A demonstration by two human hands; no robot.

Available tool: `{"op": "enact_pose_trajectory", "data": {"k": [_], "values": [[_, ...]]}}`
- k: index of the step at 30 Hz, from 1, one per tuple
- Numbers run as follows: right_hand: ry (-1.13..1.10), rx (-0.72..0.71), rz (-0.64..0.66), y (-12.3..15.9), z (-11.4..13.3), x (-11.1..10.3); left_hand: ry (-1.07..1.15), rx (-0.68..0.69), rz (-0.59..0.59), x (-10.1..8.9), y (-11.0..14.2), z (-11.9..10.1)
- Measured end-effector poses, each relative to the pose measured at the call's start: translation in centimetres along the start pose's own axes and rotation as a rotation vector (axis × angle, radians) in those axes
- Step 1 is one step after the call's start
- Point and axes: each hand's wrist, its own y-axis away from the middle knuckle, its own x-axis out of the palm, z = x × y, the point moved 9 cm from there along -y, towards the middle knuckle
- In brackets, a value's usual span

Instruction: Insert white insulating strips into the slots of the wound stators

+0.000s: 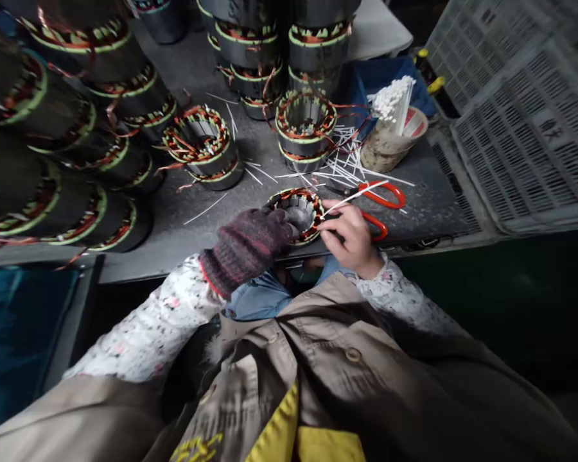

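Note:
A motor stator [296,217], a steel ring wound with copper-orange wire and edged in yellow-green, sits at the table's front edge. My left hand [257,240], in a dark knitted glove, grips its left side, with the fingers over the rim and partly into the bore. At the right rim my bare right hand [347,234] pinches a thin white cable tie [356,199], whose length points up to the right. The tie's lower end meets the windings; whether it passes through them I cannot tell. Red-handled scissors [383,194] lie just beyond my right hand.
Two more stators [306,125] [205,144] stand behind. Stacked stators [110,77] crowd the left and back. Loose white ties [341,160] lie beside a cup [388,144] holding a bundle of them. A blue bin [361,80] and grey slatted crates [525,122] are at right.

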Motion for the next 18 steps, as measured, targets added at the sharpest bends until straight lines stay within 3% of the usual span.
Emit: {"op": "enact_pose_trajectory", "data": {"k": [3, 6, 9, 12, 15, 18], "values": [[0.103, 0.058, -0.319, -1.7, -3.2, -4.9, 0.044, 0.232, 0.096, -0.8, -0.5, -2.6], [0.231, 0.123, -0.514, -4.0, -8.2, -8.9, 0.041, 0.299, 0.119, -1.6, -0.7, -3.0], [0.323, 0.169, -0.481, -7.3, -13.6, -10.0, 0.024, 0.34, 0.176, -0.6, -0.7, -2.9], [0.38, 0.217, -0.393, -9.8, -17.1, -9.8, 0.093, 0.314, 0.103, 0.6, -0.4, -2.3], [0.352, 0.195, -0.371, -10.1, -16.4, -9.7, 0.079, 0.232, -0.108, 1.2, 0.6, -1.8], [0.196, 0.15, -0.397, -7.8, -11.8, -9.5, 0.001, 0.171, -0.303, 1.4, 1.9, -2.4]]}}
